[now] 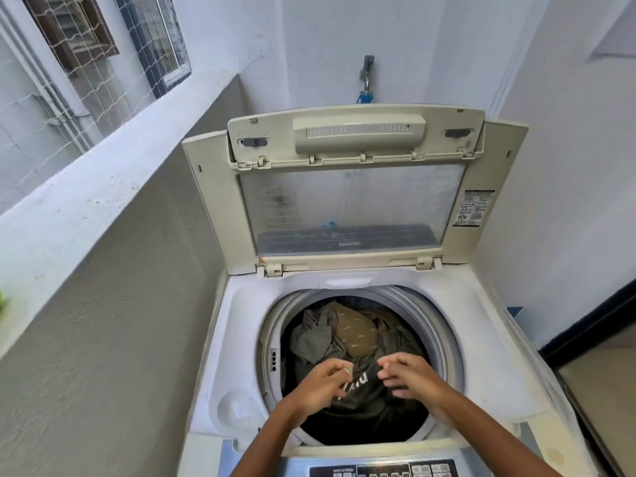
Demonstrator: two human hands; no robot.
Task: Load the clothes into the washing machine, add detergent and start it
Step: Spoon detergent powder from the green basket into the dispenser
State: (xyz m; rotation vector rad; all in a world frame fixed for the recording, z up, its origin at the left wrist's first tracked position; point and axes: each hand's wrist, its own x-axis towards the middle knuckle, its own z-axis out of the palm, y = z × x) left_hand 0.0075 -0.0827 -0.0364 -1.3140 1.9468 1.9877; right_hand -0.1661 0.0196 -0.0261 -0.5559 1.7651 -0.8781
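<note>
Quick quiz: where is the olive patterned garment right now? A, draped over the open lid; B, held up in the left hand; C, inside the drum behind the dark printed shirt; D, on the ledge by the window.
C: the olive patterned garment lies inside the drum, beyond the dark printed shirt; neither hand holds it.

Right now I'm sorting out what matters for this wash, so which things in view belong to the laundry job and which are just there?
Part of the job:
washing machine, lid up
clothes in the drum: dark printed garment, olive patterned garment, grey garment
control panel
left hand and right hand above the clothes

Just there:
wall tap
window
ledge
</note>
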